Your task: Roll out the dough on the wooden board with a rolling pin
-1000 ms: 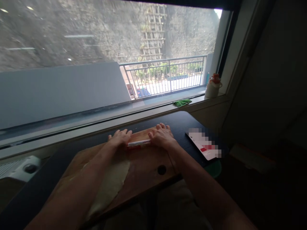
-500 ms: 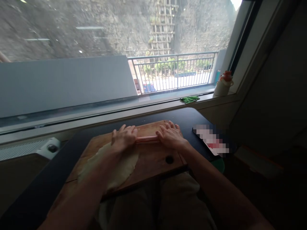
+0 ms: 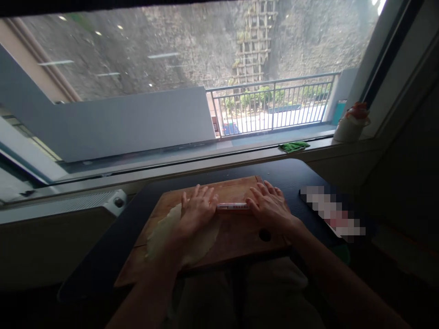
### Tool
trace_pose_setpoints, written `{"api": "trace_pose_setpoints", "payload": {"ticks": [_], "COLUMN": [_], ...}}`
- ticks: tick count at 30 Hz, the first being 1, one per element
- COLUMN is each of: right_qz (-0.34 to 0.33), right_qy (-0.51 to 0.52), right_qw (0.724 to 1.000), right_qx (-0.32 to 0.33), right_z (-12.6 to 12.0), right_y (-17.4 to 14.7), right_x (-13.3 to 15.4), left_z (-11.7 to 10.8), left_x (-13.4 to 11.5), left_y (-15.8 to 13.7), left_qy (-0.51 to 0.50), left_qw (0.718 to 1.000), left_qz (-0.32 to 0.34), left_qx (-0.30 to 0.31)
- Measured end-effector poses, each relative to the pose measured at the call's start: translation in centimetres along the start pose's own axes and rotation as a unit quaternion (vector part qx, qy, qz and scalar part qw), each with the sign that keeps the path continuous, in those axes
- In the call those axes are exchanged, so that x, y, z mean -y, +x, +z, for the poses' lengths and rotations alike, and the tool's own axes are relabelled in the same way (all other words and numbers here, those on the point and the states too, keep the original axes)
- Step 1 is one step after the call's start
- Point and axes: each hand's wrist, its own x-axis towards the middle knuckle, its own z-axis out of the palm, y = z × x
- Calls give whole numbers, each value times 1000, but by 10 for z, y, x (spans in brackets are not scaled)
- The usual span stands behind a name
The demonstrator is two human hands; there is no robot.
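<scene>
Both hands lie across a slim pinkish rolling pin (image 3: 233, 207), whose middle shows a pale printed strip between them. My left hand (image 3: 199, 208) rests flat on its left end, fingers stretched forward, above a thin sheet of dough (image 3: 164, 237). On the right end is my right hand (image 3: 269, 203), palm down with the fingers out straight and somewhat spread. Both ends of the pin are hidden under the hands. The pale, roughly round dough covers the left part of a wooden cutting board (image 3: 236, 237), and my left forearm hides some of it.
The board sits on a dark table (image 3: 291, 178) beside a window. To the right on the table lies a blurred-out flat object (image 3: 331, 212). A green cloth (image 3: 294, 146) and a white bottle with an orange top (image 3: 353, 123) stand along the sill. A radiator (image 3: 113, 201) is at left.
The view has swung left, so everything sits further right. Both hands stay on the rolling pin, their fingers now stretched out more. The pin has turned, showing its printed strip.
</scene>
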Motion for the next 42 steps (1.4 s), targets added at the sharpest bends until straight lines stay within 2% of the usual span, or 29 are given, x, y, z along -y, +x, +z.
{"api": "trace_pose_setpoints", "payload": {"ticks": [3,8,10,13,18,20,23,27,29,31,33,35,39,42], "right_qz": [14,66,63,28,-78,-108,-109,-60,-38,-34,-60,-101,-178,-216], "right_qy": [2,19,15,-6,-23,-19,-28,-32,-29,-33,-41,-36,24,41], "right_qw": [1000,996,996,999,996,993,993,998,999,998,996,993,983,975], "right_qx": [4,54,53,18,-43,-47,-40,-17,-18,-35,-50,-41,30,41], "right_z": [1,-3,-4,0,5,6,7,6,8,11,16,21,31,35], "right_y": [8,51,55,35,-29,-39,-22,31,50,58,57,55,63,85], "right_x": [-3,-11,-11,-6,6,9,13,18,19,22,29,45,97,137], "left_z": [-3,-3,-3,0,4,3,1,-7,-8,-6,-6,-11,-27,-30], "left_x": [-2,-5,-5,-4,1,5,13,20,20,23,32,49,100,132], "left_y": [9,76,87,65,-27,-45,-29,19,23,7,-20,-50,-110,-149], "left_qy": [-15,-32,-37,-43,-21,-23,-27,-43,-56,-77,-100,-98,-74,-63], "left_qw": [1000,995,995,997,997,995,996,996,995,991,986,986,995,993], "left_qz": [-4,-56,-61,-53,18,43,40,-32,-24,28,83,93,16,-65], "left_qx": [22,72,66,49,-69,-85,-81,-70,-84,-101,-108,-97,-65,-71]}}
